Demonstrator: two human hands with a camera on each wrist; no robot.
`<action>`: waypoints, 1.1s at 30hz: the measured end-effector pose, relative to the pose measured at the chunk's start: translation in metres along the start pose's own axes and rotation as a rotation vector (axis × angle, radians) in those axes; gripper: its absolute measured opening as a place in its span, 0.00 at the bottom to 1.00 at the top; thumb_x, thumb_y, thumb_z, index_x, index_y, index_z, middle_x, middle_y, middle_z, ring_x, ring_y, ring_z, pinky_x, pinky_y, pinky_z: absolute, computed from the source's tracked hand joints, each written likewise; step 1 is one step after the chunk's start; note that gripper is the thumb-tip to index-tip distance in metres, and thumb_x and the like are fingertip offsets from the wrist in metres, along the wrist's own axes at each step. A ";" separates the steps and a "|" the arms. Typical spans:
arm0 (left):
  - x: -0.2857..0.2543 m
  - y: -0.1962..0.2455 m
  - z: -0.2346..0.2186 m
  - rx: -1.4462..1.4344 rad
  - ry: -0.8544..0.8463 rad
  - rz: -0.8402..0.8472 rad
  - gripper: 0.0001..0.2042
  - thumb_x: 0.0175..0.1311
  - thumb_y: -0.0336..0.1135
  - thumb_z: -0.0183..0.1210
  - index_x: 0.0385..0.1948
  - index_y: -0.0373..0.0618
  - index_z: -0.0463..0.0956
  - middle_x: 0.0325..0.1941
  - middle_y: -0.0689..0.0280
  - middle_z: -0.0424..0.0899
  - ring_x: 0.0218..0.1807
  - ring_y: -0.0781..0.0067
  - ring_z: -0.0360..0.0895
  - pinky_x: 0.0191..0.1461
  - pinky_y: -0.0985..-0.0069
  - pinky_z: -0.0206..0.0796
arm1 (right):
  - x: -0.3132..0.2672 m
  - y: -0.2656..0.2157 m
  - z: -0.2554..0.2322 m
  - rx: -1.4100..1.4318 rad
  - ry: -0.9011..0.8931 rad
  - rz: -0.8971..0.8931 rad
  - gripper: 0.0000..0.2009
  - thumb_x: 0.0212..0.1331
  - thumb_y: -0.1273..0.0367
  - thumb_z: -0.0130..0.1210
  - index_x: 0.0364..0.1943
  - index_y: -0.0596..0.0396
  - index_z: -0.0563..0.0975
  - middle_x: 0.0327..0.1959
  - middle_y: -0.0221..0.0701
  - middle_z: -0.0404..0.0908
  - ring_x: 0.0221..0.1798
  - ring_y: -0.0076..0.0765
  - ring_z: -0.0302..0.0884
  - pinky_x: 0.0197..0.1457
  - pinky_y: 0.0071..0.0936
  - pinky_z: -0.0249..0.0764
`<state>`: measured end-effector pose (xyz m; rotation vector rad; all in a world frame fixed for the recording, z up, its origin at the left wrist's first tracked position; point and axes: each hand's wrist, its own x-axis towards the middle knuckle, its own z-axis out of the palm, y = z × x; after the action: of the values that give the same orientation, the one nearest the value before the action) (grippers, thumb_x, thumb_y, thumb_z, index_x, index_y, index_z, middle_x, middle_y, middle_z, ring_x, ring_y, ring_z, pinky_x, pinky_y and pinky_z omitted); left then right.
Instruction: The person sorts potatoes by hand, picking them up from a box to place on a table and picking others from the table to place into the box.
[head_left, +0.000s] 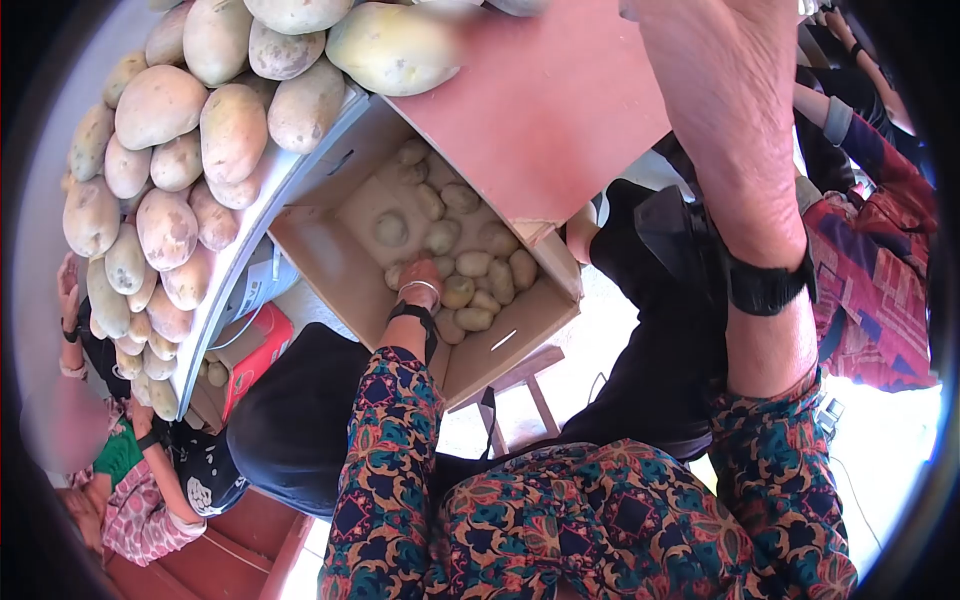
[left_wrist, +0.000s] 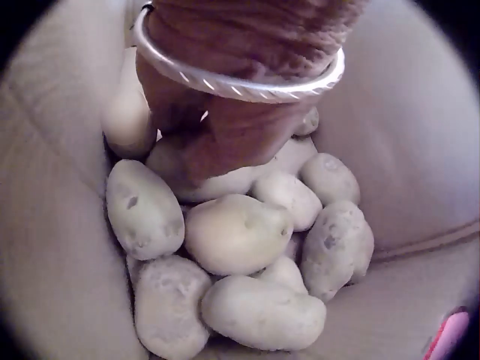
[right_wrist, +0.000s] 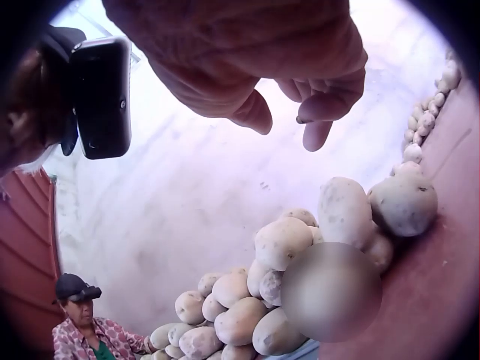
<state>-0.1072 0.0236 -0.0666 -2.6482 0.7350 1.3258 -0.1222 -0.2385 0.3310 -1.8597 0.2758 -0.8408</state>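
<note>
My left hand (head_left: 421, 274) reaches down into a cardboard box (head_left: 325, 270) with several potatoes (left_wrist: 238, 234) on its bottom. A silver bangle (left_wrist: 240, 86) circles that wrist. In the left wrist view the thumb lies against a pale potato (left_wrist: 225, 184) and the other fingers point down among the potatoes; I cannot tell whether they grip one. My right hand (head_left: 715, 90) is raised high over the red tabletop (head_left: 550, 110). In the right wrist view its fingers (right_wrist: 319, 135) hang loosely bent with nothing in them, above a heap of potatoes (right_wrist: 240, 321).
A large potato pile (head_left: 165, 150) covers the table at the left, up to its pale edge (head_left: 235, 265). Under it stands a red carton (head_left: 258, 345). A person in a pink patterned shirt (head_left: 150, 520) sits at the lower left; another patterned garment (head_left: 870, 290) shows at the right.
</note>
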 end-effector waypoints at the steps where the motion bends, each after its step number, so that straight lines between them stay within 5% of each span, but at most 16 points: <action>1: 0.000 0.000 -0.001 0.044 0.010 0.005 0.18 0.57 0.31 0.57 0.50 0.39 0.79 0.56 0.52 0.78 0.59 0.53 0.75 0.62 0.60 0.67 | 0.001 0.001 0.002 0.017 -0.001 0.001 0.20 0.62 0.68 0.57 0.52 0.71 0.71 0.35 0.30 0.77 0.35 0.17 0.71 0.35 0.17 0.68; 5: -0.014 0.016 -0.018 0.193 0.099 0.013 0.19 0.55 0.34 0.61 0.50 0.40 0.79 0.59 0.53 0.75 0.58 0.50 0.74 0.61 0.61 0.67 | 0.002 0.002 0.005 0.090 -0.006 0.007 0.20 0.62 0.68 0.58 0.52 0.71 0.71 0.37 0.31 0.77 0.36 0.17 0.71 0.36 0.17 0.68; 7: -0.015 0.020 -0.019 0.126 0.108 -0.082 0.22 0.50 0.37 0.65 0.50 0.42 0.80 0.60 0.55 0.72 0.57 0.47 0.73 0.61 0.61 0.67 | 0.002 0.000 0.005 0.142 -0.001 0.000 0.20 0.62 0.68 0.58 0.52 0.71 0.71 0.38 0.32 0.77 0.36 0.17 0.71 0.37 0.16 0.69; 11: -0.023 0.014 -0.014 -0.020 0.221 -0.001 0.24 0.47 0.42 0.67 0.48 0.43 0.81 0.57 0.54 0.76 0.57 0.48 0.74 0.61 0.62 0.66 | 0.004 0.008 0.004 0.109 0.080 -0.033 0.19 0.62 0.70 0.57 0.52 0.71 0.71 0.41 0.33 0.77 0.39 0.18 0.72 0.40 0.16 0.69; 14: -0.037 0.016 -0.041 -0.033 0.108 -0.031 0.25 0.47 0.41 0.64 0.49 0.39 0.77 0.53 0.49 0.78 0.53 0.49 0.78 0.57 0.62 0.71 | 0.008 0.015 0.005 0.082 0.095 0.002 0.18 0.61 0.71 0.55 0.51 0.70 0.71 0.42 0.35 0.78 0.40 0.20 0.74 0.41 0.17 0.70; 16: -0.036 0.015 -0.050 -0.370 -0.013 -0.057 0.25 0.48 0.42 0.62 0.50 0.40 0.75 0.49 0.54 0.81 0.47 0.53 0.80 0.53 0.61 0.73 | 0.000 -0.004 0.002 -0.074 0.192 -0.042 0.18 0.60 0.72 0.54 0.52 0.70 0.72 0.41 0.36 0.78 0.40 0.21 0.75 0.41 0.18 0.71; 17: -0.039 0.015 -0.050 -0.354 -0.014 -0.061 0.25 0.48 0.42 0.62 0.50 0.40 0.75 0.49 0.54 0.81 0.47 0.53 0.80 0.53 0.61 0.73 | 0.002 -0.008 -0.010 0.079 0.066 0.030 0.18 0.60 0.72 0.53 0.51 0.70 0.72 0.40 0.37 0.78 0.41 0.23 0.76 0.42 0.21 0.72; 18: -0.047 0.015 -0.057 -0.771 -0.109 -0.074 0.24 0.50 0.43 0.60 0.49 0.40 0.76 0.49 0.55 0.81 0.48 0.56 0.80 0.52 0.59 0.74 | 0.003 -0.009 -0.018 0.239 -0.061 0.097 0.17 0.60 0.72 0.53 0.51 0.70 0.72 0.40 0.39 0.79 0.42 0.25 0.77 0.43 0.23 0.73; 19: -0.057 0.015 -0.063 -1.189 -0.202 -0.085 0.23 0.53 0.44 0.57 0.49 0.40 0.76 0.48 0.56 0.81 0.50 0.58 0.79 0.50 0.57 0.74 | 0.007 0.003 -0.014 0.253 -0.048 0.097 0.17 0.60 0.72 0.53 0.51 0.70 0.72 0.40 0.39 0.79 0.42 0.25 0.77 0.43 0.23 0.73; 20: -0.072 0.018 -0.073 -1.174 -0.189 -0.090 0.23 0.53 0.44 0.57 0.49 0.40 0.76 0.48 0.56 0.81 0.50 0.58 0.79 0.50 0.57 0.74 | 0.013 0.023 -0.002 0.115 0.112 -0.058 0.17 0.60 0.72 0.52 0.50 0.69 0.72 0.40 0.41 0.80 0.41 0.29 0.78 0.43 0.25 0.74; 21: -0.087 0.025 -0.088 -1.318 -0.253 -0.034 0.23 0.56 0.45 0.54 0.50 0.41 0.74 0.48 0.59 0.81 0.47 0.62 0.79 0.49 0.62 0.74 | 0.015 0.032 0.006 -0.031 0.271 -0.213 0.16 0.60 0.73 0.52 0.50 0.69 0.72 0.40 0.44 0.81 0.40 0.33 0.80 0.42 0.28 0.76; 26: -0.135 0.029 -0.120 -1.670 -0.417 0.196 0.23 0.63 0.45 0.46 0.54 0.39 0.71 0.50 0.57 0.79 0.47 0.60 0.79 0.46 0.67 0.74 | 0.013 0.048 0.005 0.108 0.268 -0.183 0.15 0.60 0.73 0.52 0.50 0.67 0.73 0.42 0.46 0.82 0.40 0.38 0.82 0.43 0.29 0.76; 28: -0.163 0.039 -0.130 -1.855 -0.307 0.145 0.24 0.63 0.45 0.48 0.53 0.35 0.72 0.48 0.57 0.80 0.41 0.62 0.79 0.42 0.70 0.74 | 0.020 0.048 0.010 0.155 0.267 -0.226 0.15 0.60 0.73 0.52 0.50 0.66 0.73 0.42 0.47 0.82 0.40 0.39 0.82 0.43 0.29 0.76; 30: -0.186 0.043 -0.143 -2.029 -0.366 0.335 0.26 0.62 0.47 0.50 0.56 0.35 0.69 0.48 0.53 0.80 0.41 0.58 0.79 0.39 0.71 0.72 | 0.019 0.050 0.006 0.027 0.131 -0.019 0.15 0.61 0.68 0.56 0.49 0.62 0.78 0.35 0.38 0.83 0.33 0.31 0.82 0.31 0.28 0.78; 31: -0.193 0.047 -0.154 -2.016 -0.345 0.381 0.26 0.62 0.47 0.50 0.56 0.35 0.69 0.48 0.53 0.80 0.41 0.58 0.79 0.39 0.71 0.72 | 0.021 0.048 0.005 0.033 0.142 -0.061 0.15 0.61 0.68 0.56 0.49 0.62 0.78 0.35 0.38 0.83 0.33 0.31 0.82 0.31 0.28 0.78; 33: -0.207 0.051 -0.170 -1.973 -0.444 0.904 0.29 0.61 0.48 0.53 0.60 0.37 0.64 0.49 0.48 0.78 0.41 0.56 0.79 0.38 0.72 0.69 | 0.017 0.047 0.005 0.093 0.137 0.061 0.12 0.56 0.68 0.55 0.41 0.59 0.80 0.32 0.43 0.83 0.38 0.42 0.83 0.40 0.36 0.77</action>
<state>-0.1119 0.0081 0.2059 -2.0629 0.5601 4.4648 -0.0982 -0.2650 0.2958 -1.7019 0.3709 -0.9254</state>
